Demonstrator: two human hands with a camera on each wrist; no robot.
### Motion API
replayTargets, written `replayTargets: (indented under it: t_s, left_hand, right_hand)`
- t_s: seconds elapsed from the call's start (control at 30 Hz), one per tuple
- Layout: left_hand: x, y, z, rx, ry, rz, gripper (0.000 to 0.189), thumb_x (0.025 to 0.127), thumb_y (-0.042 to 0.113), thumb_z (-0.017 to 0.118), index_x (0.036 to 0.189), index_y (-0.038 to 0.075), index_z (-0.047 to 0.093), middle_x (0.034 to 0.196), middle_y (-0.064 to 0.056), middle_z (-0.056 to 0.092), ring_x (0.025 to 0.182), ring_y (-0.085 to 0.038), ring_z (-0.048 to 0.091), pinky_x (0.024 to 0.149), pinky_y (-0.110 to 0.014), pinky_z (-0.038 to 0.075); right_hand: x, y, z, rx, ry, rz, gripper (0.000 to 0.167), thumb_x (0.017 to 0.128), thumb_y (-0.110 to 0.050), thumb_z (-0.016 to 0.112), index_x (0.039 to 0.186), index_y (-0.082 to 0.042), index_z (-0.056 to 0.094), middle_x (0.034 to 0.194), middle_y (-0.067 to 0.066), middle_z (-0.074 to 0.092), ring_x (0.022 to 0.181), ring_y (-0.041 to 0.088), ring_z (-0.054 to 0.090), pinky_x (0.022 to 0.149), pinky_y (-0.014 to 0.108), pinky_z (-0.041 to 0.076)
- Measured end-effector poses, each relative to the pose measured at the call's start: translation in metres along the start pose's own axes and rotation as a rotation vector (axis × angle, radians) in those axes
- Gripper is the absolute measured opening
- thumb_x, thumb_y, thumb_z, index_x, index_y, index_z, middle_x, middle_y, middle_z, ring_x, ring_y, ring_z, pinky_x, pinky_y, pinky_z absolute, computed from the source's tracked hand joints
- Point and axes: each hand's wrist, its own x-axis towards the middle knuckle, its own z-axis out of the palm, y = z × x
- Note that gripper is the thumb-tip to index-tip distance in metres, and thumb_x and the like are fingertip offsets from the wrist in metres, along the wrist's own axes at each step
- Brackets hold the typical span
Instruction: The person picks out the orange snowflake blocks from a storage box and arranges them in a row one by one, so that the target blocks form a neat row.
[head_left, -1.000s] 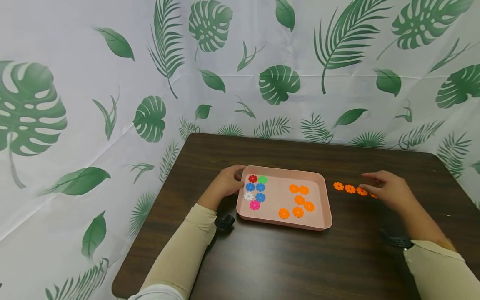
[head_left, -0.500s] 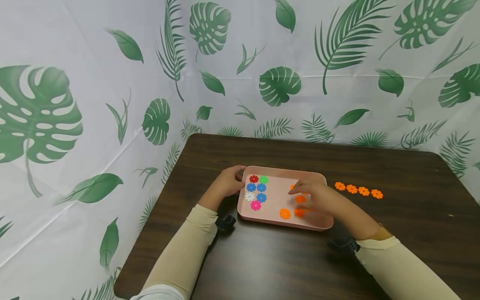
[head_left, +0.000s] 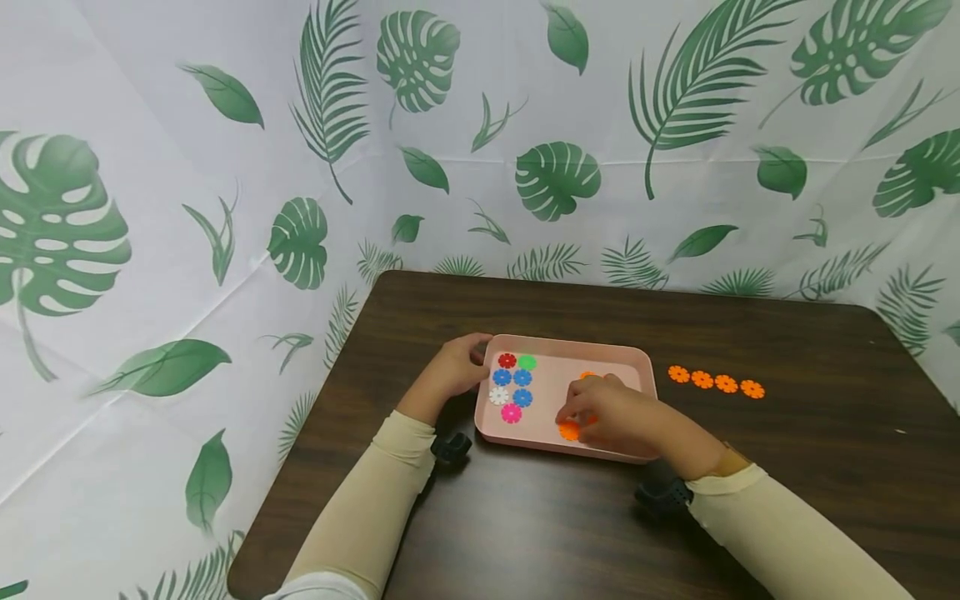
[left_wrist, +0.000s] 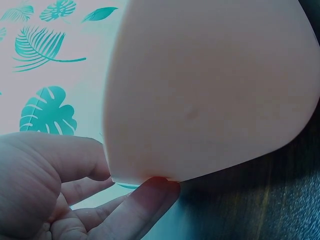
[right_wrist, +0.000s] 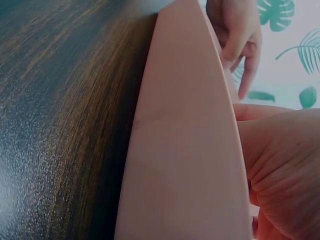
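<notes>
A shallow pink tray (head_left: 546, 387) rests on the dark wooden table. My left hand (head_left: 450, 367) holds its left end, thumb and fingers on the wall; the left wrist view shows the tray wall (left_wrist: 200, 100) close up. Over the tray's right half, my right hand (head_left: 615, 410) reaches down, fingertips at an orange flower-shaped disc (head_left: 569, 431). Whether they pinch it cannot be made out. Another orange disc (head_left: 588, 376) peeks out behind that hand, which covers the others. In the right wrist view the tray wall (right_wrist: 180, 125) hides the fingertips.
Red (head_left: 507, 360), green (head_left: 527, 362), blue (head_left: 502, 377), white (head_left: 498, 396) and pink (head_left: 511, 413) discs lie at the tray's left. Several orange discs (head_left: 702, 380) form a row on the table right of the tray. A leaf-printed cloth (head_left: 465, 183) hangs behind.
My right hand has left the orange row on the table, moved left over the tray and lowered to the front orange disc. My left hand stays on the tray's left end.
</notes>
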Motion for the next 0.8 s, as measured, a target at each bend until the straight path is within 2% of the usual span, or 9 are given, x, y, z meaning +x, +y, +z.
replayTargets:
  t_s: [0.23, 0.43, 0.57, 0.8]
  left_hand:
    - [-0.006, 0.001, 0.003, -0.001, 0.008, -0.003, 0.065, 0.093, 0.014, 0.074, 0.153, 0.022, 0.051, 0.123, -0.013, 0.066, 0.089, -0.024, 0.069, 0.081, -0.043, 0.062]
    - [-0.010, -0.001, 0.007, -0.001, 0.016, 0.000, 0.064, 0.093, 0.014, 0.074, 0.153, 0.022, 0.051, 0.123, -0.013, 0.066, 0.089, -0.023, 0.069, 0.081, -0.042, 0.062]
    - [-0.013, -0.001, 0.010, 0.000, 0.023, 0.006, 0.065, 0.093, 0.015, 0.074, 0.153, 0.022, 0.051, 0.122, -0.013, 0.066, 0.088, -0.023, 0.069, 0.080, -0.042, 0.062]
    - [-0.020, -0.001, 0.014, -0.013, 0.028, 0.003, 0.064, 0.093, 0.014, 0.074, 0.152, 0.022, 0.051, 0.122, -0.013, 0.066, 0.088, -0.024, 0.068, 0.079, -0.041, 0.062]
  right_hand:
    - [-0.005, -0.007, -0.001, -0.032, -0.020, 0.036, 0.030, 0.080, -0.020, 0.090, 0.105, -0.029, 0.079, 0.096, -0.016, 0.062, 0.091, 0.008, 0.056, 0.084, 0.041, 0.040]
    - [-0.010, -0.010, 0.004, -0.121, 0.000, 0.064, 0.031, 0.078, -0.029, 0.091, 0.104, -0.028, 0.076, 0.094, -0.019, 0.061, 0.089, 0.006, 0.052, 0.086, 0.038, 0.041]
    - [-0.017, -0.010, -0.001, -0.111, 0.059, 0.086, 0.031, 0.078, -0.028, 0.089, 0.106, -0.023, 0.075, 0.093, -0.017, 0.063, 0.087, 0.009, 0.053, 0.085, 0.037, 0.042]
    - [-0.036, 0.007, -0.021, 0.013, 0.211, 0.012, 0.029, 0.077, -0.006, 0.079, 0.105, -0.011, 0.074, 0.096, -0.007, 0.066, 0.087, 0.017, 0.058, 0.082, 0.042, 0.057]
